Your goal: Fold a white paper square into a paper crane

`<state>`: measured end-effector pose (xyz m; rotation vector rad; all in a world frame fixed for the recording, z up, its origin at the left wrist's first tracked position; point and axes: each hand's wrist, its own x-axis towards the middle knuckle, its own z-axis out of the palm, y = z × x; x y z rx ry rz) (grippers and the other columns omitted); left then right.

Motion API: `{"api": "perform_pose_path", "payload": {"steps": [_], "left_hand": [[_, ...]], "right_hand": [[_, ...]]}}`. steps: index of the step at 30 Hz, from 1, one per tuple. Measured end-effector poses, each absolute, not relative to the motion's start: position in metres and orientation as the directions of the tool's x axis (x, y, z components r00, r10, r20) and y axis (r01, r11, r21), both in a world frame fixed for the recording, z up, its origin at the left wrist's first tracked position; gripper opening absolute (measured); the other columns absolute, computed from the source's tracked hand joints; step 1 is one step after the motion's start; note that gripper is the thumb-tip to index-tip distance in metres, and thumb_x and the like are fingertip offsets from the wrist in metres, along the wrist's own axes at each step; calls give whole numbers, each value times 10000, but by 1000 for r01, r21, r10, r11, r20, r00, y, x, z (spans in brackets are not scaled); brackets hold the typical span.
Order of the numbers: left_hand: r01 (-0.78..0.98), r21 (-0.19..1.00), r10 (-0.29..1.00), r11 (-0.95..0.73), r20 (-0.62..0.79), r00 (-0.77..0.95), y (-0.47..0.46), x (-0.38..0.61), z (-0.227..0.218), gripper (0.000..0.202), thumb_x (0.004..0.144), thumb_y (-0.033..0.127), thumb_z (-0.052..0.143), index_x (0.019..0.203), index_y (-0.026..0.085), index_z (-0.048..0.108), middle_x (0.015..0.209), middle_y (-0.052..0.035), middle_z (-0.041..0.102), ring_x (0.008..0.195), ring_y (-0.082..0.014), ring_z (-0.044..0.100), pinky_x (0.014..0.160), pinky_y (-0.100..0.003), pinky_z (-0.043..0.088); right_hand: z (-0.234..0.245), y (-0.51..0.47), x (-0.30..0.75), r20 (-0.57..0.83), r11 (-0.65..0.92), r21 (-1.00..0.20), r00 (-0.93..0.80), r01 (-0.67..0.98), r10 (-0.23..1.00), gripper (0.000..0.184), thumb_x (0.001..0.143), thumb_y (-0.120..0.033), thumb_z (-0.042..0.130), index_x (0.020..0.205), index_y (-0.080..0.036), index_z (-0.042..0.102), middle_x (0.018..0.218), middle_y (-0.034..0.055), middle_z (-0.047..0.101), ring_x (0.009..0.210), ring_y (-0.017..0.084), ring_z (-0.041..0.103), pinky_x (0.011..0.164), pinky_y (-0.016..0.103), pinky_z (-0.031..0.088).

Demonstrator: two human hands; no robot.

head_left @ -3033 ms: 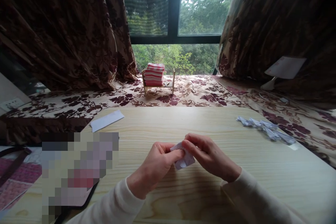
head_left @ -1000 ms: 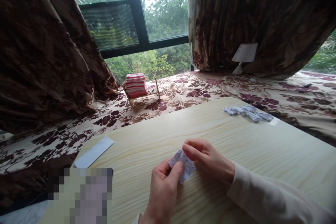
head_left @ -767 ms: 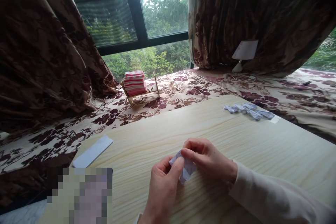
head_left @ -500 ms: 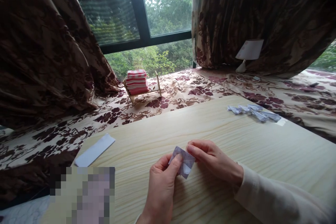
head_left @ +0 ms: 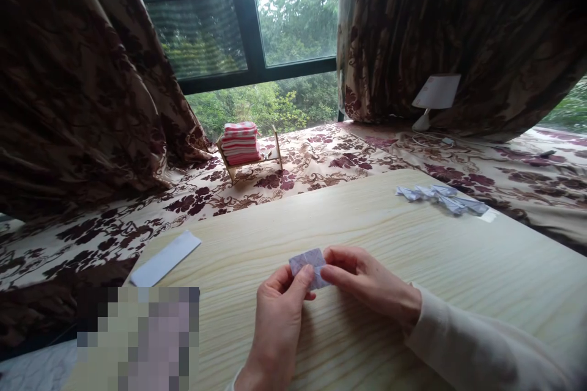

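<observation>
Paper (head_left: 301, 260) between hands (head_left: 280, 311), marks illegible

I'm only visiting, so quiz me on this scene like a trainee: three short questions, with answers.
1. Which hand's thumb lies across the face of the held paper?
2. True or false: the striped cloths are stacked on a small rack.
3. What lies near the far right corner of the table?
a) a lamp
b) folded paper pieces
c) a pair of scissors

Key: 1. the left hand; 2. true; 3. b
</observation>
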<state>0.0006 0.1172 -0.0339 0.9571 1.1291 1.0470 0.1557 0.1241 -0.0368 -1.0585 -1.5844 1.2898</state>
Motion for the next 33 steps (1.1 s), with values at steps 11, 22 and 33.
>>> {"api": "perform_pose_path", "payload": {"steps": [11,22,33], "left_hand": [[-119,972,976,202,-190,105,117,0,-36,256,742,365,695,822,124,725,733,-41,682,738,-164,575,658,-247,470],[-110,979,975,171,-152,161,117,-1,-36,243,739,350,695,834,129,729,725,-39,683,751,-172,578,710,-253,461],[-251,933,960,257,-216,181,115,1,-34,229,685,321,741,787,117,749,704,-47,681,731,-159,552,706,-249,434]], "right_hand": [[-42,125,158,136,203,-964,-338,171,931,410,864,-528,530,695,-154,548,651,-18,480,614,110,405,569,238,348],[-42,122,155,247,349,-888,-329,299,911,297,884,-342,516,640,-176,483,595,-36,418,582,107,388,555,239,337],[-39,121,153,265,370,-894,-367,254,892,369,935,-401,427,677,-168,551,620,-17,480,613,123,448,584,239,385]]}}
